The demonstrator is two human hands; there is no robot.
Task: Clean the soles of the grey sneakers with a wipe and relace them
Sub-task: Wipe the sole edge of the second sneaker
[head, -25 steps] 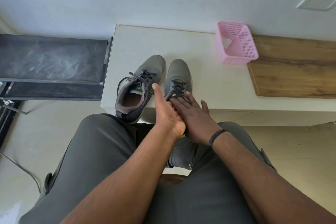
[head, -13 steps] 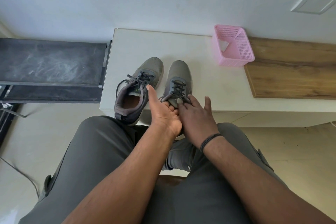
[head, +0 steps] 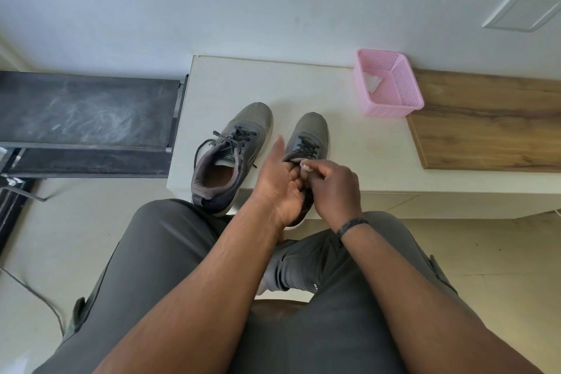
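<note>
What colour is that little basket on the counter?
The basket is pink, seen clearly in the head view.

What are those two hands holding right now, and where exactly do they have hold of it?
The right hand pinches a small white scrap, perhaps a wipe, between thumb and fingertips. The left hand, fingers relaxed, holds nothing clearly; it hovers over the right grey sneaker.

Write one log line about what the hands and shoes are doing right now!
left hand: open, at right sneaker | right hand: pinches small white wad | left sneaker: on table, laces loose
</note>
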